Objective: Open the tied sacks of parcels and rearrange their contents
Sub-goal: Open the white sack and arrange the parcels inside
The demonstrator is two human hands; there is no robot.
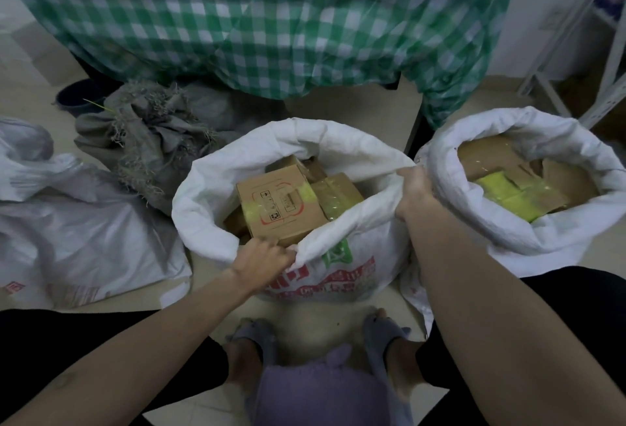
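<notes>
Gripping the rolled rim of the middle sack (216, 188), both hands are busy at once: the left hand (267, 258) pinches a fold of the near edge, and the right hand (415, 193) curls round the rim on the far right side, just beside the neighbouring sack. This white woven sack stands open on the floor between the person's slippered feet and a checked green cloth (271, 19), with its mouth turned down like a cuff. Inside sit cardboard parcels, the topmost being a printed carton (281, 210) with yellow tape, tilted against others.

To the right, a second white sack (508, 232) is likewise open and cuffed, showing flat cardboard and yellow packets. So the opening looks done for these two. To the left, a grey frayed sack (152, 141) seems bunched shut at its neck, and a white sack (84, 232) lies slumped on the floor; whether that one is tied I cannot tell. Judging by this, the untying is partly finished, and the sorting of parcels between sacks appears largely ahead.
</notes>
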